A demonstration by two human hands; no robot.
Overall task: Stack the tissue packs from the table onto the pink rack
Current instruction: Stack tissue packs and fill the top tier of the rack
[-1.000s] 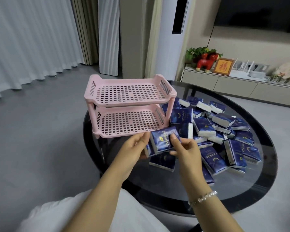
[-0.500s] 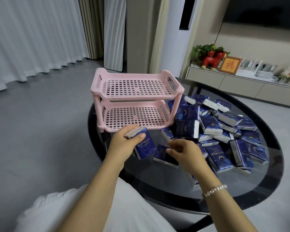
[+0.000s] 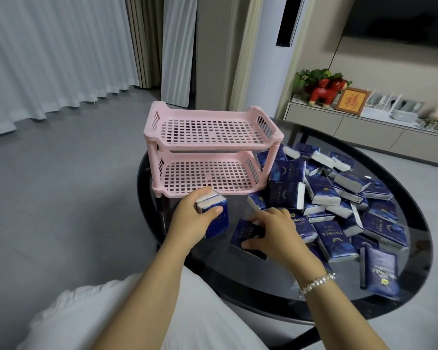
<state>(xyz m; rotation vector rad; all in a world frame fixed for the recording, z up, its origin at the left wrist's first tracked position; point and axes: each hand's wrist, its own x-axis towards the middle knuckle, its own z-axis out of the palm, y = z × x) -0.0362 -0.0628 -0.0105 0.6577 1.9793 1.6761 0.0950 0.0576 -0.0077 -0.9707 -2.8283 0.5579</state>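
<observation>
- While both shelves of the pink rack stand bare, still at the gathering step: nothing stacked yet.
- Left hand: grip curled round a pair of tissue packs held on end, thumb across the blue face, fingers behind; raised just in front of the rack's lower shelf, near its front lip.
- Right hand: grip bent down over a flat pack lying on the glass bench, fingertips at its far edge, thumb at the near edge; seemingly pinching it, lift not yet begun.
- Remaining packs heaped loose on the bench to the right of the rack, some leaning against its right post.
- Next, probably: raise the flat pack, join it to the pair or carry it alone, then slide over the low front lip onto the lower shelf.
- Calls for: squaring the packs edge to edge so the stack sits flat on the grid, and clearing the upper shelf's underside on entry.
- Risk, as a guess: slick wrappers slipping apart in a loose grip.
</observation>
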